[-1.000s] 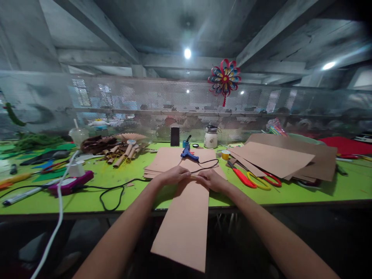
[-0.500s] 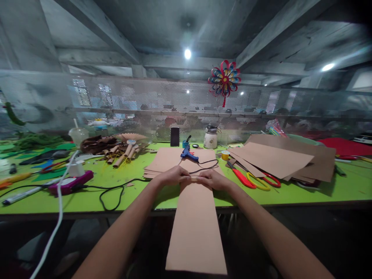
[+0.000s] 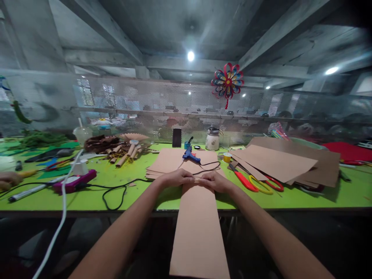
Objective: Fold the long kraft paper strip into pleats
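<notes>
A long strip of tan kraft paper [image 3: 198, 228] hangs from the table edge toward me. Its far end is folded or rolled over, and both hands pinch it there. My left hand [image 3: 179, 177] is closed on the left side of that end, my right hand [image 3: 214, 181] on the right side, fingertips close together. Just beyond them lies a stack of tan paper sheets [image 3: 164, 159], with a blue glue gun [image 3: 192, 155] resting on top. The glue gun's black cord curves down close behind my right hand.
Red and yellow scissors [image 3: 247, 181] lie right of my hands, beside large brown sheets [image 3: 279, 161]. A purple power strip [image 3: 76, 181] with a white cable [image 3: 64, 201] sits left. Rolled paper tubes [image 3: 126, 154] lie behind it. Another person's hand [image 3: 10, 180] shows at the far left.
The view has shifted slightly, so everything sits a little further right. Another person's hand has appeared at the left edge. Both my hands keep their pinch on the paper.
</notes>
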Demonstrator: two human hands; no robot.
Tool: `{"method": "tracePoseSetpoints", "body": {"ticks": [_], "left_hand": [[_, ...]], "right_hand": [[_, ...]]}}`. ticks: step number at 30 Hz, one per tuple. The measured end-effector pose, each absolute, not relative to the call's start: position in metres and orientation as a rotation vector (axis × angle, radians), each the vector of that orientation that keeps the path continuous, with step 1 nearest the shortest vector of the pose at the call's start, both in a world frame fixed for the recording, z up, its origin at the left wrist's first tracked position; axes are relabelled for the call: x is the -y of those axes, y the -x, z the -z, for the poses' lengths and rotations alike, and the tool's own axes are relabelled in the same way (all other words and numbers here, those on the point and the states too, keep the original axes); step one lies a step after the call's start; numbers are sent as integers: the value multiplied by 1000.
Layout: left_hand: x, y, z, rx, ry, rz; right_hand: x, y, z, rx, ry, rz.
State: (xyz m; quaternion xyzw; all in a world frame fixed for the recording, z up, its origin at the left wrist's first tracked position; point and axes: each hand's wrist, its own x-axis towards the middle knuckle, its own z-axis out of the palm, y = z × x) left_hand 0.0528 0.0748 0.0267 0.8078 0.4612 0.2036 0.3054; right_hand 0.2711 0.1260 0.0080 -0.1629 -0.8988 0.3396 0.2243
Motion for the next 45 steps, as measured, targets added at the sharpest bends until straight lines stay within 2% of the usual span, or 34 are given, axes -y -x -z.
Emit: {"method": "tracePoseSetpoints", "body": {"ticks": [37,45], "left_hand": [[-76,-54,-22,-1501,-2321,-671],[-77,-55,-22,-1341,-2281,-659]], "right_hand": [[-123,-272,-13,2492,552,-911],[-123,-273,-14,2405,673,-877]]}}
